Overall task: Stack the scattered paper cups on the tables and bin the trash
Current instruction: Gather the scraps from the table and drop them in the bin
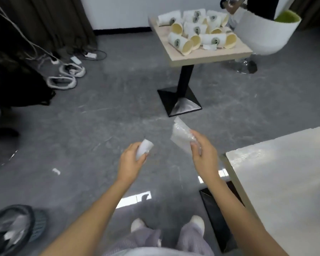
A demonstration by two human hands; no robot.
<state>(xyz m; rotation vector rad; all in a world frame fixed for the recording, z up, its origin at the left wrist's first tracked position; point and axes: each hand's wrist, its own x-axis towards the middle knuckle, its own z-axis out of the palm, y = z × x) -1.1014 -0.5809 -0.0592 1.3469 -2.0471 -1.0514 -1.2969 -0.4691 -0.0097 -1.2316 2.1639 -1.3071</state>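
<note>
Trash is in both hands: left hand (132,157) grips a crumpled paper (144,147), right hand (203,152) pinches a plastic wrapper (181,135). Bin (11,228) waits lower left; paper cups (198,32) lie unstacked on the table (211,52) upper right.

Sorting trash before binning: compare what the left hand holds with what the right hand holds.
The white paper scrap in the left hand is opaque; the plastic wrapper in the right hand is see-through and glossy. The paper scrap looks smaller and rolled; the plastic wrapper is larger, flatter, crinkled. Both are held over the floor, not yet in the bin.
</note>
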